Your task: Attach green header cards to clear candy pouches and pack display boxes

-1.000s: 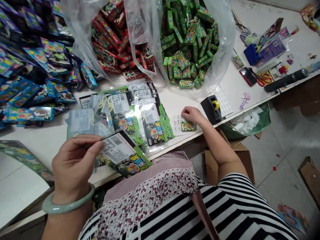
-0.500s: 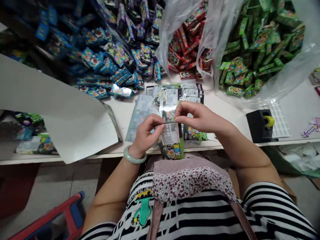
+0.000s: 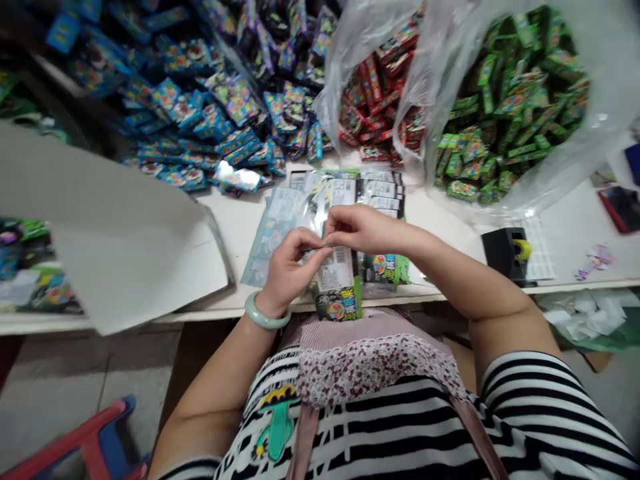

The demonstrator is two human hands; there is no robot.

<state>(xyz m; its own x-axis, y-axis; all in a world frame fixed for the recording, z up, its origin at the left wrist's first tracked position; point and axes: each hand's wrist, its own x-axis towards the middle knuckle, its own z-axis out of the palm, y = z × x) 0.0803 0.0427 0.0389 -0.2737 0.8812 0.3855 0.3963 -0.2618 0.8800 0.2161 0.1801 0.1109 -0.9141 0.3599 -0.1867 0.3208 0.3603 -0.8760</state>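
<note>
My left hand (image 3: 296, 269), with a pale green bangle on the wrist, pinches the upper edge of a printed plastic pouch (image 3: 336, 283). The pouch is black and green with a white barcode label, and its lower end hangs over the table edge. Thumb and forefinger of my right hand (image 3: 353, 227) are pinched together at the same edge, right beside the left fingertips. Behind both hands lie more printed pouches (image 3: 381, 193) in overlapping stacks. A bluish clear pouch (image 3: 264, 247) lies to the left of them.
Blue packets (image 3: 195, 120), purple packets (image 3: 295, 40), red packets (image 3: 373, 93) and green packets (image 3: 520, 113) are heaped along the back, some in clear bags. A white cardboard flap (image 3: 150, 247) juts in at left. A black tape dispenser (image 3: 503, 253) stands at right, near a dark red phone-like object (image 3: 619, 208).
My right hand has slid left along the pouch's top edge until it meets my left fingertips. The left hand keeps its pinch. The camera view has shifted slightly.
</note>
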